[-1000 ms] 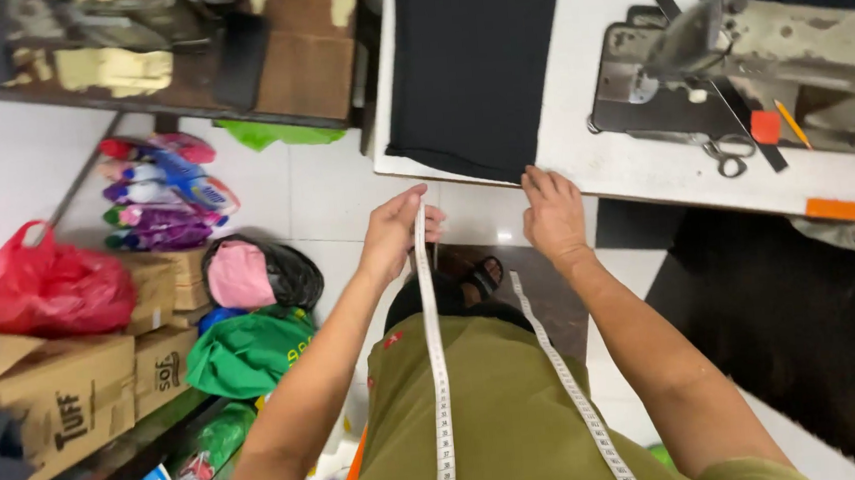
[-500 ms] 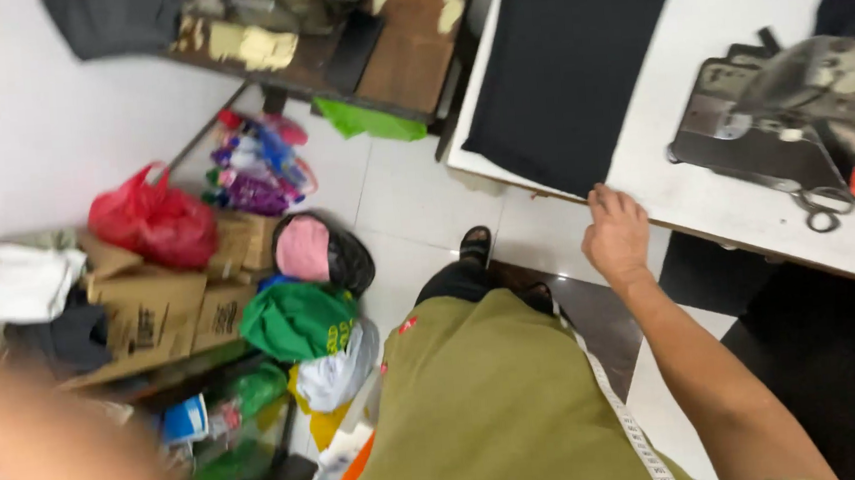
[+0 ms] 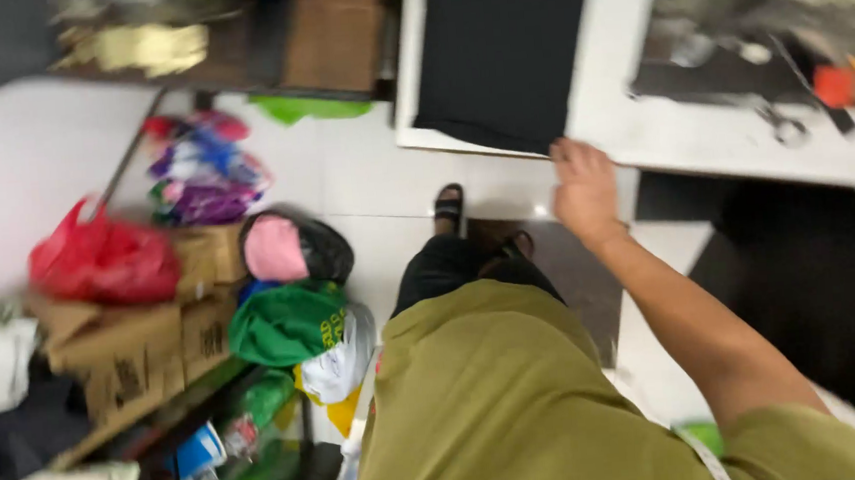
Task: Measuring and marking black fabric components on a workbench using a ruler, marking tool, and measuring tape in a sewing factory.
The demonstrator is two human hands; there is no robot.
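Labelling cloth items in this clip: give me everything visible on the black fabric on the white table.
The black fabric is a flat, matte, dark sheet, roughly rectangular, lying smooth on the left part of the white table. Its near edge runs close to the table's front edge. The right hand rests at its near right corner, fingers at the edge; blur hides whether they pinch it. Its top runs out of the picture. No seams or print show.

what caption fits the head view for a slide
Right hand rests on black cloth's edge on a white table; bags and boxes beside.
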